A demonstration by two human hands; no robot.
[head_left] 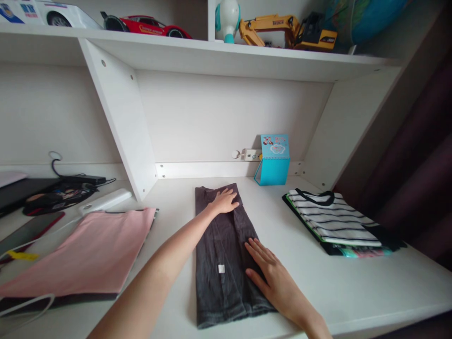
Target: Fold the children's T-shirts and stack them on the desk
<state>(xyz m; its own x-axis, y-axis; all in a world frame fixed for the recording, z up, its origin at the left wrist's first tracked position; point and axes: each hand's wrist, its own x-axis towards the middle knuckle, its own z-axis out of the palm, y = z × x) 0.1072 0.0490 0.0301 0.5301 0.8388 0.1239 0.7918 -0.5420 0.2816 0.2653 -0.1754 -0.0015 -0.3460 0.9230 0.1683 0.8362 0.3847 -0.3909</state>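
A dark grey garment (226,292), folded into a long narrow shape, lies flat on the white desk (169,263). A small white label (221,269) shows on its lower half; what kind of garment it is I cannot make out. My left hand (224,201) rests open on the far end of the cloth, fingers stretched toward its upper right corner. On the nearer right edge of it, my right hand (270,275) presses flat, fingers spread and pointing up and left. Neither hand grips anything.
Pink folded cloth (106,249) lies left, near cables and a phone (31,233). A striped shirt (332,219) tops a folded pile at right. Behind stands a blue desk calendar (274,160). Overhead, a shelf (240,59) holds a red toy car (148,26) and a yellow toy excavator (282,28).
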